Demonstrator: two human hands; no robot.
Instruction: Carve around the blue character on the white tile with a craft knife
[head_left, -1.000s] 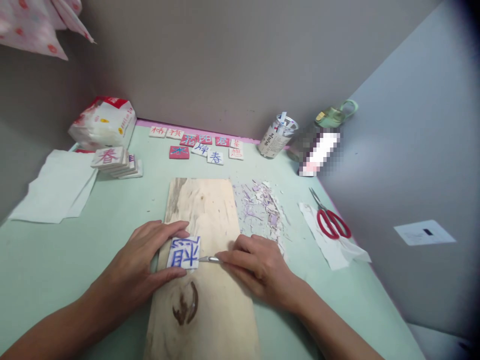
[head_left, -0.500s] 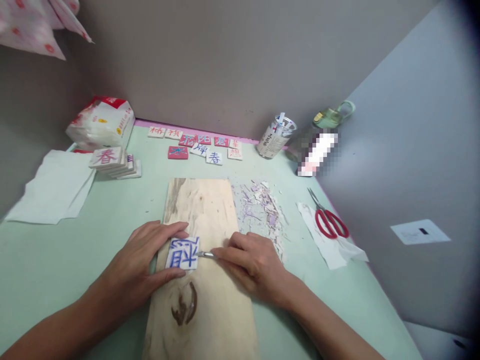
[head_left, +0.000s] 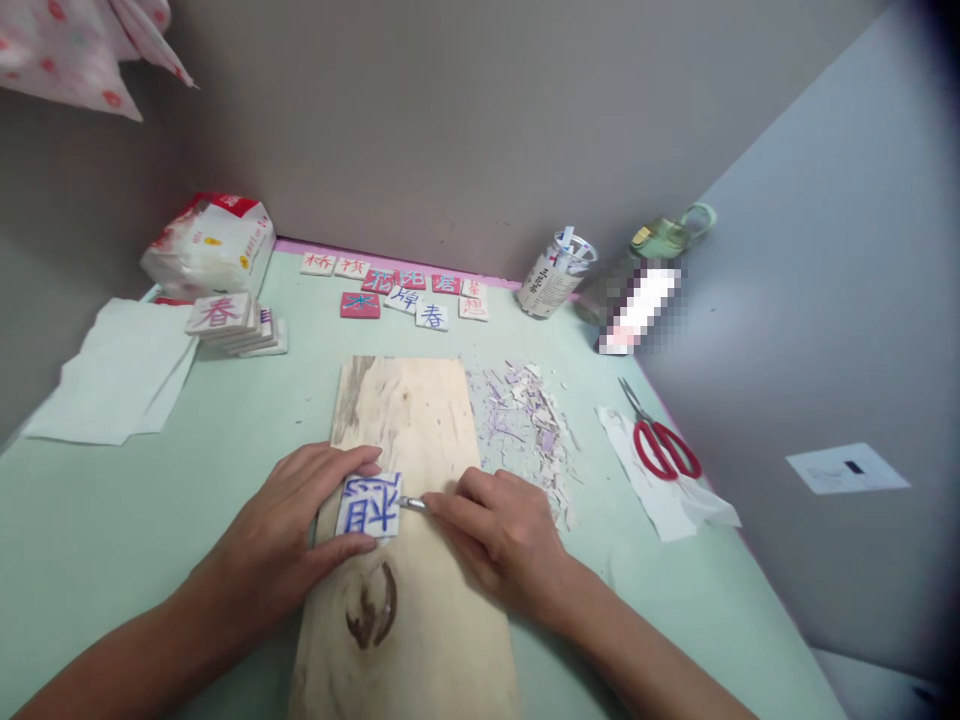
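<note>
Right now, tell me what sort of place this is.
Probably a home craft corner for stamp carving: a wooden board on a green table, carved character blocks by the wall, and a pile of shavings.

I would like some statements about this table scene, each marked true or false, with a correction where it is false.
1. The left hand holds a white tile with a blue character on the wooden board. True.
2. The right hand holds the red scissors. False: it holds a thin metal tool; the scissors lie on white paper to the right.
3. Scraps lie right of the board. True.
4. The stack of tiles stands on the board. False: it stands on the green table, far left.
</note>
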